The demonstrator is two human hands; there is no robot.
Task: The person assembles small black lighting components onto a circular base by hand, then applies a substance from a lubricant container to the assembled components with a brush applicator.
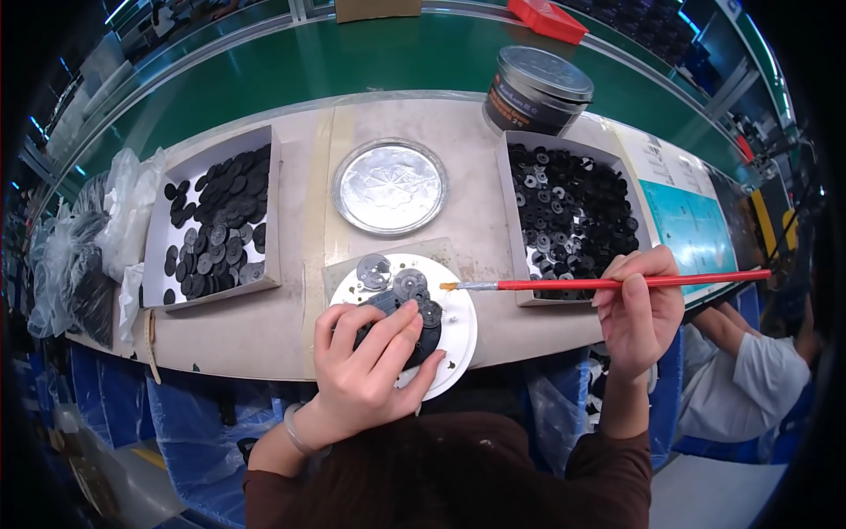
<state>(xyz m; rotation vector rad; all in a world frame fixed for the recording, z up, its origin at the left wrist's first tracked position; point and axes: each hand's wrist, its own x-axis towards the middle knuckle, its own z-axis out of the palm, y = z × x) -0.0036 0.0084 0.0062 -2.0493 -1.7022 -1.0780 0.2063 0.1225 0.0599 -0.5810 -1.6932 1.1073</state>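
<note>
My left hand [363, 375] is closed over a dark plastic gear assembly [429, 312], fingers on top and thumb along its near right side. Part of the assembly is hidden under the fingers. It rests on a round white plate [462, 331] with dark specks. Between thumb and fingers, my right hand [641, 309] grips a thin red-handled paintbrush [551, 284]. The brush lies nearly level, its yellowish bristle tip pointing left, close to the grey gears at the assembly's right side. A clear disc-like part [374, 271] sits at the plate's far left edge.
A white box [274, 207] of black gears stands left, another box [509, 189] of small black parts right. Between them lies a round silver lid [390, 187]; a large tin [539, 88] stands behind. Plastic bags [123, 207] crowd the left edge. Another person [749, 379] sits at right.
</note>
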